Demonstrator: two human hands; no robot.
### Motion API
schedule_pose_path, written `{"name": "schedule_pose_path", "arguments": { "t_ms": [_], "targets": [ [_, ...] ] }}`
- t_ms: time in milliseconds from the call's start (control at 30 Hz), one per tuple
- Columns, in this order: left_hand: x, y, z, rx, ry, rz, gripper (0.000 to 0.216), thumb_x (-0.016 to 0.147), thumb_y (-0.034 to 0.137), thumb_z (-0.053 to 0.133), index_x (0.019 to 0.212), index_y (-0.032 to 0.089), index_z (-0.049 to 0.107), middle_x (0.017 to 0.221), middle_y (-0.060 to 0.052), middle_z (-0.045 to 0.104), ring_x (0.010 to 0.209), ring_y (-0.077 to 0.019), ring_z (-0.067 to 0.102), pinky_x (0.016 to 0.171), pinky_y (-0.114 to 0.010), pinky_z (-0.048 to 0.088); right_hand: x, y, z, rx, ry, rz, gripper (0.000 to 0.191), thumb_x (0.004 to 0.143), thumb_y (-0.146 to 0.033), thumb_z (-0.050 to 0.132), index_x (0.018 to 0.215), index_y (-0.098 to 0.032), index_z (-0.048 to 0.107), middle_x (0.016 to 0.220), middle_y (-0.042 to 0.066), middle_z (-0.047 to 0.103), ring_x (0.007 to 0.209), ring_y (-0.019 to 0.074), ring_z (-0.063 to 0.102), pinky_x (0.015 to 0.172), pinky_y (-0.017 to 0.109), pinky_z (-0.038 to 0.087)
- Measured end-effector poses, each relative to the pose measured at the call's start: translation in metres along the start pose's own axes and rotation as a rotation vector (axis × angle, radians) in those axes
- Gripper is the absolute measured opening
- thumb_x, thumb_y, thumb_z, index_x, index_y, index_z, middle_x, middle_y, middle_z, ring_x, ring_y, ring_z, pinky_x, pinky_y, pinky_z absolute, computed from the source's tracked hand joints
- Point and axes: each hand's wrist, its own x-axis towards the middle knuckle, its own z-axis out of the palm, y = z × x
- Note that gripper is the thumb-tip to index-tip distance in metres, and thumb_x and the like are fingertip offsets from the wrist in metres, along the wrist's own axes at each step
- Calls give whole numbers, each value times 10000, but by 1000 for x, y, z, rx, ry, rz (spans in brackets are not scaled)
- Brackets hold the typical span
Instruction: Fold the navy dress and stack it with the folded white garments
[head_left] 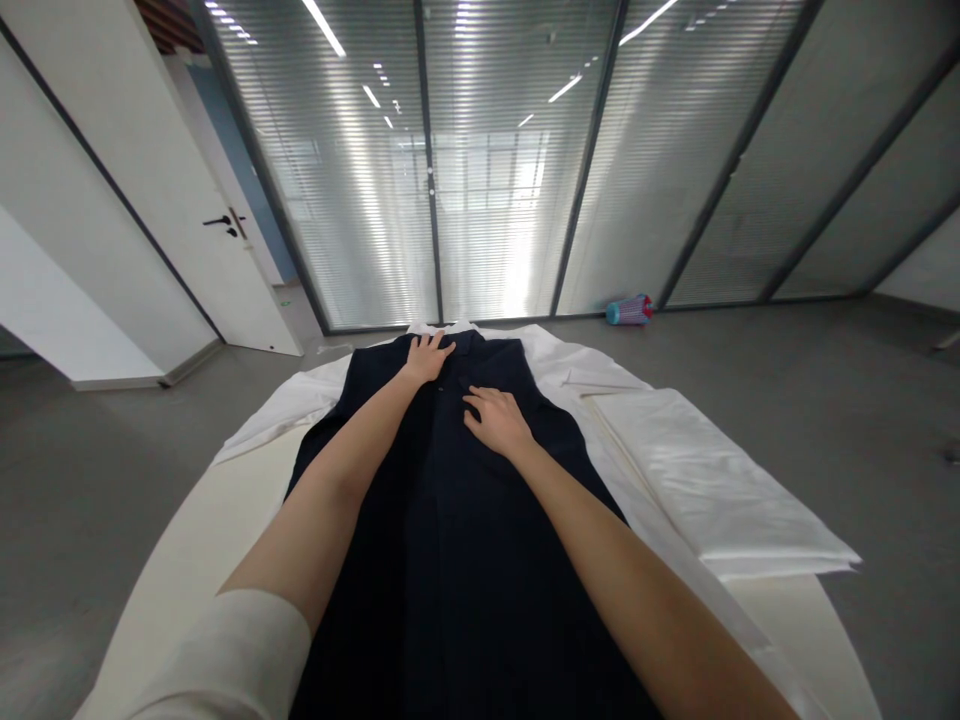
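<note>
A dark navy garment [450,540] lies spread flat along a white table [180,560], on top of a white shirt [292,405] whose sleeve and collar show at the far end. My left hand [426,358] rests flat near the garment's far top edge, fingers stretched out. My right hand [495,420] lies palm down on the middle of the dark cloth, fingers spread. Neither hand holds anything.
A folded white cloth [712,490] lies on the table's right side. A glass wall with blinds [495,160] stands beyond the table. A small coloured cup [628,311] lies on the grey floor by the wall. A white door [187,190] stands at the left.
</note>
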Motion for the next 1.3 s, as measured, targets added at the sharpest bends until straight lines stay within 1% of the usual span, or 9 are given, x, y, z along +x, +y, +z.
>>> {"name": "schedule_pose_path", "arguments": {
  "t_ms": [133,267,400,600,733,867,1033,1167,1300],
  "targets": [
    [13,-4,-7,-78,-37,-5,498,898,147,450,1325,311,647,1445,-52,557,1322,-287,505,1079,-452,416,0,0,0,7,-3,1,370,944,-266,529,1268,-175,683,1440,106,571,1330,260,503,1087,437,380],
    [16,6,-14,-85,-7,-95,469,992,341,323,1239,216,702,1228,-139,690,1148,-334,631,977,-491,482,1,0,0,8,-8,0,370,945,-272,528,1271,-189,682,1446,101,566,1334,263,499,1089,443,379],
    [5,31,-3,-75,91,-56,552,1001,469,333,1448,203,516,1469,-154,528,1374,-377,444,1118,-577,327,1,-1,0,0,-8,7,361,947,-274,527,1263,-208,689,1443,94,569,1333,262,500,1086,441,381],
    [6,38,16,-106,-157,-41,737,964,628,331,1556,189,355,1650,-127,233,1490,-488,145,1116,-736,186,0,-2,-2,2,-11,5,355,950,-266,525,1260,-208,687,1438,91,575,1337,257,493,1085,432,373],
    [6,34,17,-129,-187,-28,762,957,649,320,1569,196,328,1659,-116,206,1504,-465,119,1142,-714,158,0,-2,-3,0,-14,6,360,950,-268,526,1265,-198,683,1441,97,571,1335,258,494,1081,432,375],
    [-1,32,21,-131,-24,-84,744,961,655,303,1577,236,317,1669,-86,181,1519,-434,90,1179,-674,106,0,-2,-2,-4,-2,8,361,949,-267,526,1263,-188,685,1437,96,575,1327,258,501,1079,424,377],
    [-3,31,22,-196,-147,-147,786,921,721,344,1578,292,304,1678,-54,139,1513,-456,76,1166,-687,128,0,-2,-1,3,0,7,360,950,-268,526,1262,-186,685,1436,90,578,1324,255,501,1084,421,369],
    [-14,38,15,-186,105,-158,671,986,582,371,1567,248,333,1652,-81,248,1513,-404,166,1192,-612,166,0,-1,-1,14,-2,9,366,949,-266,525,1265,-169,683,1434,95,580,1329,256,496,1090,420,361],
    [-43,44,-10,-199,302,-77,398,981,326,471,1335,200,604,1400,-115,594,1288,-287,540,1081,-422,391,0,0,-2,18,-10,7,366,948,-272,529,1267,-180,683,1439,97,574,1331,256,491,1088,421,362]
  ]
}}
